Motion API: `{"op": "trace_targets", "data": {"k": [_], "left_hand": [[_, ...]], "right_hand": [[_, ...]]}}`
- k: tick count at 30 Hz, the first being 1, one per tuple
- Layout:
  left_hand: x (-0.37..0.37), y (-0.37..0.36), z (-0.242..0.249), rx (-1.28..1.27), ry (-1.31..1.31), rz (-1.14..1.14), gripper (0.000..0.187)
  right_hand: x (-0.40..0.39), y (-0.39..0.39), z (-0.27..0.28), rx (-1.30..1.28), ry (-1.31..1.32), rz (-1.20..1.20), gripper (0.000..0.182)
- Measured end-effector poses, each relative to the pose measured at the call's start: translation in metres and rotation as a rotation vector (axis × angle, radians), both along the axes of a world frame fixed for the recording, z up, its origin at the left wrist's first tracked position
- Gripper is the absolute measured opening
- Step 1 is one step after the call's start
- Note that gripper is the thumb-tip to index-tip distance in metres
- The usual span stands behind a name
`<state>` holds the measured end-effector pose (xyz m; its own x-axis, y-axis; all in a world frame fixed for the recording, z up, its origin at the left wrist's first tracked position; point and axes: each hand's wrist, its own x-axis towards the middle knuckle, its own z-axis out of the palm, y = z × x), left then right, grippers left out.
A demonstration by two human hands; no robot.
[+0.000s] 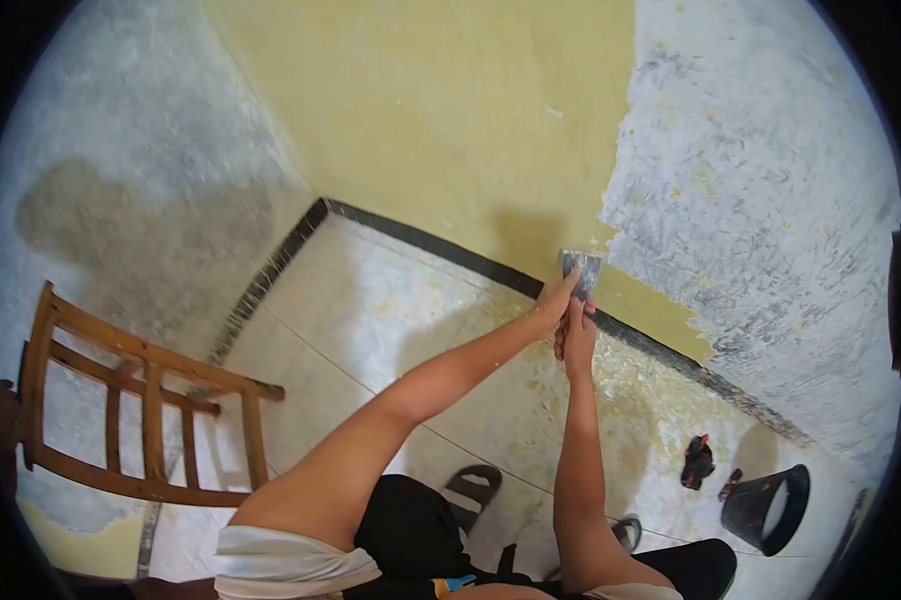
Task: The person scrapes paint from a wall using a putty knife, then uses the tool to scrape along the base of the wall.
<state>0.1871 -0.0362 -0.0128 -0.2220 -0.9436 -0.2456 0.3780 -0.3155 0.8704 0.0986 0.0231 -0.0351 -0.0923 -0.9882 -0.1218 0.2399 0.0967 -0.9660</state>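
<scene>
Both my hands are closed around the handle of a wide-bladed scraper (pixel 582 264). Its blade lies against the lower part of the yellow painted wall (pixel 440 110), just above the dark skirting strip (pixel 430 240). My left hand (pixel 558 298) is higher on the tool, with the thumb along the blade's base. Below it, my right hand (pixel 576 332) wraps the handle, which is mostly hidden by the fingers. To the right of the blade, the paint ends in a ragged edge against bare, grey-white wall (pixel 750 180).
Paint flakes lie on the tiled floor (pixel 510 440) below the wall. A wooden chair or rack (pixel 150 420) is at left. A black bucket (pixel 753 510) lies at right, near a dark, orange-marked object (pixel 697 462). Sandals (pixel 474 486) show by my legs.
</scene>
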Motion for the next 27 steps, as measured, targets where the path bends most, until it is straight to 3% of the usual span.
{"op": "trace_targets", "data": {"k": [8, 15, 25, 27], "left_hand": [[0.027, 0.019, 0.023, -0.063, -0.362, -0.233, 0.055], [0.038, 0.014, 0.023, 0.087, -0.521, -0.202, 0.054], [0.018, 0.018, 0.011, 0.034, -0.512, -0.118, 0.058], [0.014, 0.018, 0.006, -0.139, -0.569, -0.101, 0.064]], "right_hand": [[0.023, 0.015, -0.006, 0.001, -0.174, -0.051, 0.053], [0.041, 0.021, -0.007, 0.050, -0.304, -0.041, 0.043], [0.025, 0.020, -0.017, 0.117, -0.327, -0.026, 0.037], [0.021, 0.022, -0.022, 0.141, -0.316, -0.015, 0.036]]}}
